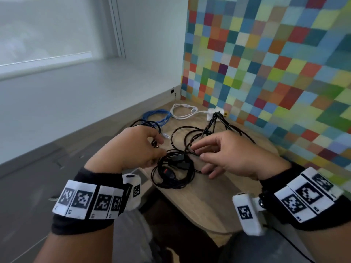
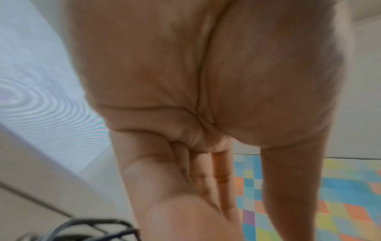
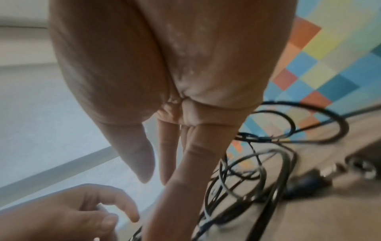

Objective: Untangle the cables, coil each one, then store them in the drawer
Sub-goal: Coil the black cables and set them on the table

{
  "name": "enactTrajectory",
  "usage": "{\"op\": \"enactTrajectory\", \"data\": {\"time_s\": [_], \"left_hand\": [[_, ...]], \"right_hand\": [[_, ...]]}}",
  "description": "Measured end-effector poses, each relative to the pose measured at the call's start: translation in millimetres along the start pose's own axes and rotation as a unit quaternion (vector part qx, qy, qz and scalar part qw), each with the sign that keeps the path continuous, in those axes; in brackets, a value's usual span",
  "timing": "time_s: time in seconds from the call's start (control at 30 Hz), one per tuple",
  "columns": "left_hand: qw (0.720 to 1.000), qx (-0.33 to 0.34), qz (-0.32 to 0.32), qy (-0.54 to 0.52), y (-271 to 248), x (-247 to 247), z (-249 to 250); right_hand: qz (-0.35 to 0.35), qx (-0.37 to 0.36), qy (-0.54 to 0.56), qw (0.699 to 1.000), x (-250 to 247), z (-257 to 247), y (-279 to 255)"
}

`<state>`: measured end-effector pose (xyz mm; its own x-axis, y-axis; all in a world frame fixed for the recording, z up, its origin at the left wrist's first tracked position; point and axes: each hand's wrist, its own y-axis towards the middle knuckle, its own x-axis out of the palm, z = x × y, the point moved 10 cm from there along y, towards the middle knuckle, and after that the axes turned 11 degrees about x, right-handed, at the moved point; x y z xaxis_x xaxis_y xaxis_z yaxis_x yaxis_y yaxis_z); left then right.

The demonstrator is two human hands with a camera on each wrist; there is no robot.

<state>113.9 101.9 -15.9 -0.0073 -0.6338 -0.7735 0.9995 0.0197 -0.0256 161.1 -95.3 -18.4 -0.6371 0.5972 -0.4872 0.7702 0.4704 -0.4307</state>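
Observation:
A tangle of black cables (image 1: 174,168) lies in the middle of the wooden table (image 1: 205,205), with an inline switch in the bundle. Loose loops run back towards the wall. My left hand (image 1: 160,147) hovers at the tangle's left edge with loosely bent fingers, and its thumb touches the bundle. A small metal plug end sits by the fingertips. In the left wrist view the fingers (image 2: 185,179) hold nothing, with black cable (image 2: 92,228) below. My right hand (image 1: 199,152) is spread over the loops with nothing in it. In the right wrist view its fingers (image 3: 175,154) stretch beside the cables (image 3: 257,171).
A coiled blue cable (image 1: 157,116) and a white cable (image 1: 182,112) with a white adapter (image 1: 212,112) lie at the table's far end. A chequered colourful wall (image 1: 266,63) borders the table's right side. Grey floor (image 1: 38,177) lies to the left.

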Motion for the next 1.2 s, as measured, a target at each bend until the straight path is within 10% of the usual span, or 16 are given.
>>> {"op": "enactTrajectory", "data": {"time_s": [0.27,0.53,0.73,1.2], "left_hand": [[0.984,0.089,0.151,0.039,7,-23,78],[0.988,0.108,0.107,0.036,42,14,109],[0.995,0.082,-0.021,0.062,47,52,87],[0.995,0.081,0.058,0.018,43,44,104]], "right_hand": [[0.287,-0.058,-0.170,0.941,-115,-19,-21],[0.178,0.033,-0.207,0.962,-104,4,45],[0.218,-0.026,0.006,0.976,-150,-11,6],[0.306,-0.181,0.154,0.922,-223,-45,-114]]}}
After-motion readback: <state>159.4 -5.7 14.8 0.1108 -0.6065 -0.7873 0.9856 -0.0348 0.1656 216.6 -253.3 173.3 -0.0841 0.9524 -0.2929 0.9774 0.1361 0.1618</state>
